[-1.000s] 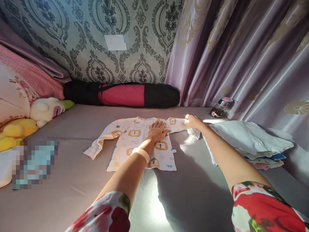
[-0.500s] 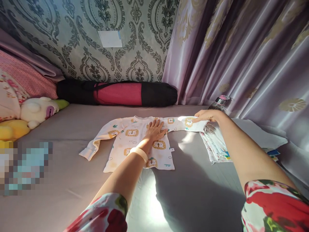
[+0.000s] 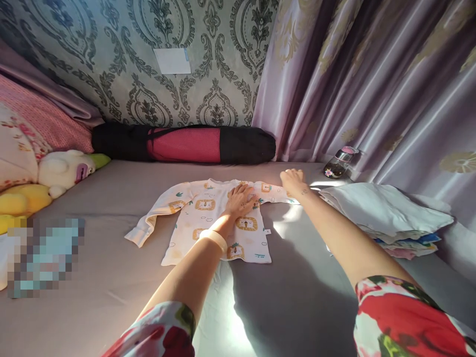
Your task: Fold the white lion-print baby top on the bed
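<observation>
A small white long-sleeved shirt (image 3: pixel 211 223) printed with lion faces lies spread on the grey bed sheet, its neckline away from me. My left hand (image 3: pixel 240 199) rests flat on its chest, fingers spread. At the sleeve on the right, my right hand (image 3: pixel 293 181) is closed with its knuckles up and its fingers curled over the sleeve's far edge. The cuff of that sleeve is hidden behind my right hand and forearm. The left sleeve bends down toward me, its cuff loose on the sheet.
A pile of folded clothes (image 3: pixel 394 210) lies at the right, partly behind my right forearm. Beyond it stands a bottle (image 3: pixel 337 163) by the curtain (image 3: pixel 334 74). A black and red rolled bag (image 3: pixel 182 144) lies along the wall. Plush toys (image 3: pixel 63 171) sit at the left.
My right hand has moved left from the sleeve's cuff end, and the cuff no longer shows. My left hand stays flat on the shirt. The bottle has come into fuller view.
</observation>
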The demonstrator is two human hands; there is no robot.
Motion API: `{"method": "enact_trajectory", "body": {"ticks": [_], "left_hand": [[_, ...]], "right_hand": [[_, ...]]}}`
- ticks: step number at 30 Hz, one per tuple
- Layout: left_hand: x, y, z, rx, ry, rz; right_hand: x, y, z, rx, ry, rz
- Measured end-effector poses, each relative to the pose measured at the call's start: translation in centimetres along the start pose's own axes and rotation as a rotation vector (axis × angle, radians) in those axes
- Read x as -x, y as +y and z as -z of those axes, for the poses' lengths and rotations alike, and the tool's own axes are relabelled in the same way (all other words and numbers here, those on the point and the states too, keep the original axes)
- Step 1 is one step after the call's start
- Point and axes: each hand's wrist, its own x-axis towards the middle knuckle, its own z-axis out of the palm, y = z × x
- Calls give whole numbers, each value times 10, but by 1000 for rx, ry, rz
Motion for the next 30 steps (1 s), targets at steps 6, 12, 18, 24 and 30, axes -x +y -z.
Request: {"method": "enact_trajectory", "body": {"ticks": [6, 12, 18, 24, 30], "left_hand": [[-2, 0, -3, -46, -39, 8], [-6, 3, -6, -73, -97, 45], [-3, 3, -4, -74, -89, 24], [-5, 1, -7, -68, -96, 26], [-4, 2, -6, -73, -110, 36]], "right_hand": [[-9, -54, -31, -27, -111, 166], [-5, -52, -54, 125, -125, 130], [22, -25, -40, -65, -34, 216], [62, -25, -34, 104, -50, 493], [68, -33, -45, 260, -13, 462]]}}
